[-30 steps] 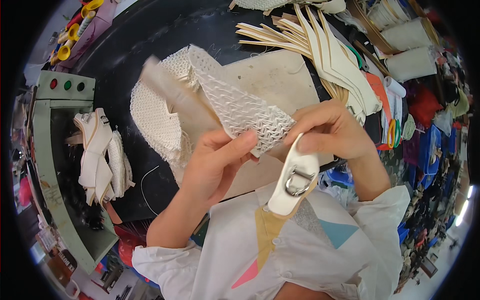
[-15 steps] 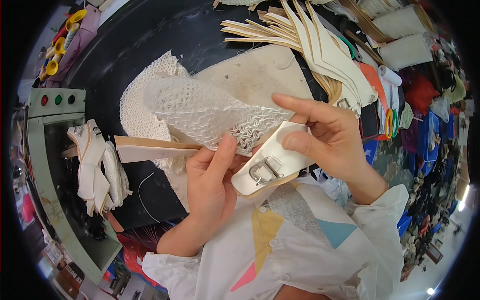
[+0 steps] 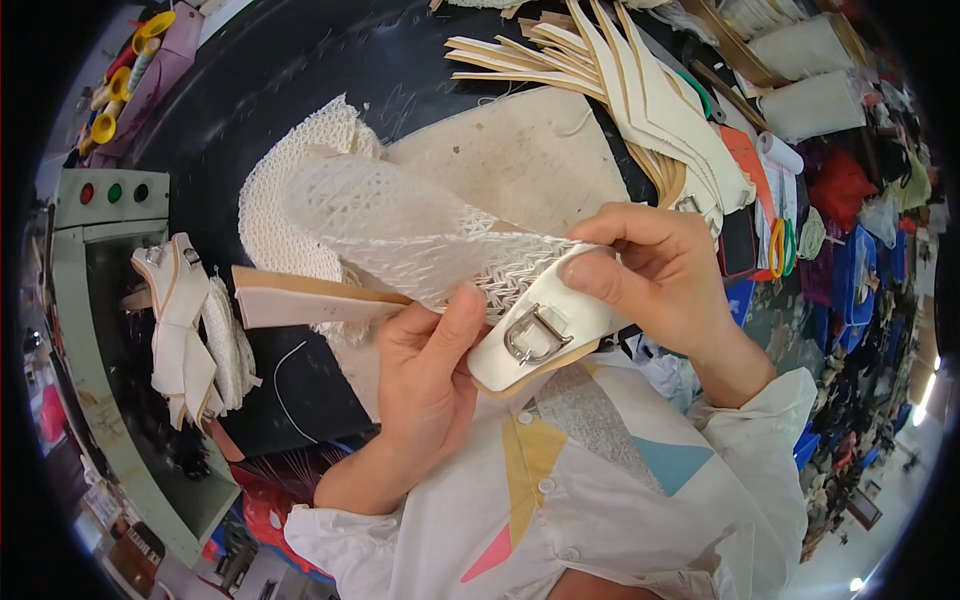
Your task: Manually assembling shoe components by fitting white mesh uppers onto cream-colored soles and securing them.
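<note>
A white leather strap piece (image 3: 590, 325) with a silver buckle (image 3: 537, 334) is held in front of my body, its tan lining showing along the edge. Against its upper side lies a woven white mesh piece (image 3: 400, 235), fanning out to the far left. My right hand (image 3: 665, 285) pinches the strap and the mesh edge together between thumb and fingers. On the left, my left hand (image 3: 425, 365) grips the mesh near the buckle end, thumb on top. A long white tail with tan backing (image 3: 315, 297) sticks out left from behind that hand; where it joins is hidden.
A stack of white mesh pieces (image 3: 265, 215) and a stained beige board (image 3: 500, 150) lie on the black table (image 3: 240, 110). Several white straps (image 3: 660, 120) are piled at far right. Strap and mesh bundles (image 3: 185, 345) sit left, beside a grey-green machine frame (image 3: 100, 260).
My right index finger, stretched out before, has curled down onto the edge, closing the pinch. The mesh edge has folded over slightly toward the strap.
</note>
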Demonstrator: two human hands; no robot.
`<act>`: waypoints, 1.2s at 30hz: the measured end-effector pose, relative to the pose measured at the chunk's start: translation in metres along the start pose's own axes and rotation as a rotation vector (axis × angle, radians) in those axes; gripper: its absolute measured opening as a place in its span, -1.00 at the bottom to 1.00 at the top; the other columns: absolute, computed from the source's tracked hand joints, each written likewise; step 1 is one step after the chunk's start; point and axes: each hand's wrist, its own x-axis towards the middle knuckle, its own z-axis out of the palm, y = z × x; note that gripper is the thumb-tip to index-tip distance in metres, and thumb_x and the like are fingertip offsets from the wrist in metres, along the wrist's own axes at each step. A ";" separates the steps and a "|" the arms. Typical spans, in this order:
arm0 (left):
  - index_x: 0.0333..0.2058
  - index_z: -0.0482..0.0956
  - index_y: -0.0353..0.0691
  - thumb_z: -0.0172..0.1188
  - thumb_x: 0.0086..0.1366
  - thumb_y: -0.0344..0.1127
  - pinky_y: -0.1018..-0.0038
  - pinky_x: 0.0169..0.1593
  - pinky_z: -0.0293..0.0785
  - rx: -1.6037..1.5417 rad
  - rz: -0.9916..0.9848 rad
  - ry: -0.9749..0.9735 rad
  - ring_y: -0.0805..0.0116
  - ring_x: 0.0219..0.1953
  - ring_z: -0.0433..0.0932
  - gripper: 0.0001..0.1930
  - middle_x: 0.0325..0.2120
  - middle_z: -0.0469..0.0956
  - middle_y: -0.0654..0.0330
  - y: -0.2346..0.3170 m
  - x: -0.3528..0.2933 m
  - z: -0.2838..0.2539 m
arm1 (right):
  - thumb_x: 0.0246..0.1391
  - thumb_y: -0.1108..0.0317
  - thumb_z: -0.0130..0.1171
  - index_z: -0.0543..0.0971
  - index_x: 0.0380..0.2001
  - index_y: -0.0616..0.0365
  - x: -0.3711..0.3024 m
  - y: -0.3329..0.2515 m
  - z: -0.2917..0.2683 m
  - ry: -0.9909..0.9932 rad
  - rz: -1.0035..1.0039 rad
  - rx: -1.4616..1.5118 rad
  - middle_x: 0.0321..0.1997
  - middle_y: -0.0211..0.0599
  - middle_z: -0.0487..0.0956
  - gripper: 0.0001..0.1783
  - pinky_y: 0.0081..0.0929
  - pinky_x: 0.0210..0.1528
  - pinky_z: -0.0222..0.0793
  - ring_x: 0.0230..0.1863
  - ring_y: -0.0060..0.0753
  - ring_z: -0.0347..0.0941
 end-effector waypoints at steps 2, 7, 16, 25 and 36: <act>-0.22 0.51 -0.40 -0.04 0.34 -0.27 0.47 -0.12 0.49 -0.005 -0.042 -0.088 0.39 -0.24 0.56 -0.72 -0.24 0.55 0.06 0.003 0.000 -0.004 | -0.03 0.45 0.24 0.55 -0.32 0.33 -0.002 -0.002 -0.003 -0.071 0.085 0.216 -0.40 -0.36 0.57 -0.80 -0.71 -0.36 0.33 -0.41 -0.70 0.42; -0.25 0.54 -0.43 -0.02 0.34 -0.23 0.47 -0.12 0.47 0.019 -0.070 -0.126 0.41 -0.25 0.55 -0.68 -0.27 0.56 0.08 0.001 0.001 -0.006 | -0.01 0.44 0.23 0.54 -0.35 0.31 -0.003 0.011 -0.009 -0.136 0.098 0.496 -0.39 -0.35 0.57 -0.83 -0.71 -0.31 0.38 -0.36 -0.66 0.47; -0.24 0.50 -0.43 -0.11 0.37 -0.20 0.43 -0.15 0.50 0.114 0.008 -0.185 0.31 -0.22 0.57 -0.65 -0.24 0.55 -0.03 -0.003 0.002 -0.017 | 0.01 0.43 0.21 0.54 -0.34 0.30 -0.003 0.012 -0.004 -0.079 0.097 0.511 -0.38 -0.35 0.58 -0.83 -0.71 -0.31 0.38 -0.37 -0.67 0.47; -0.25 0.57 -0.40 0.05 0.31 -0.25 0.62 -0.21 0.37 0.116 0.017 -0.114 0.58 -0.31 0.47 -0.72 -0.33 0.58 0.19 0.002 -0.002 -0.009 | 0.03 0.41 0.20 0.53 -0.35 0.31 -0.005 0.012 0.001 -0.021 0.037 0.256 -0.38 -0.36 0.56 -0.83 -0.73 -0.30 0.35 -0.35 -0.71 0.44; -0.19 0.54 -0.38 0.20 0.19 -0.38 0.57 -0.11 0.41 0.184 0.056 -0.051 0.51 -0.24 0.51 -0.76 -0.28 0.57 0.14 0.001 -0.004 -0.004 | -0.03 0.49 0.20 0.54 -0.41 0.32 -0.007 0.015 0.010 0.087 -0.151 -0.060 -0.46 -0.32 0.53 -0.89 -0.70 -0.39 0.24 -0.43 -0.67 0.36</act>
